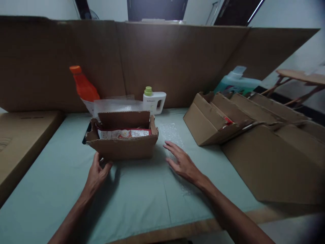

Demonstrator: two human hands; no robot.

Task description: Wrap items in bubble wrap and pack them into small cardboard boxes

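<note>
Pale green cloth covers the table (142, 200), smooth but for one faint crease down its middle, and its bare wooden front edge shows at the bottom. Most of the open room lies in the near middle of the cloth, between the two forearms.

A small open cardboard box (123, 140) sits left of centre with rough, torn flaps and a red-and-white printed packet (124, 133) lying inside. The left hand (98, 173) is at the box's lower left corner, fingertips touching the front wall, fingers curled loosely and gripping nothing. The right hand (181, 162) lies flat with fingers spread wide, palm down on a clear strip of bubble wrap (172, 135) just beside the box's right end.

Behind the box stand an orange plastic bottle (83, 86), leaning, and a squat white jug with a green cap (154, 100), both near a tall cardboard sheet (142, 61) that walls off the far edge. A flat carton (22, 142) hems the left side. To the right, flattened and half-folded cardboard boxes (243, 132) overlap, reaching past the table's right front edge. A teal bottle (237, 83) shows behind them.
</note>
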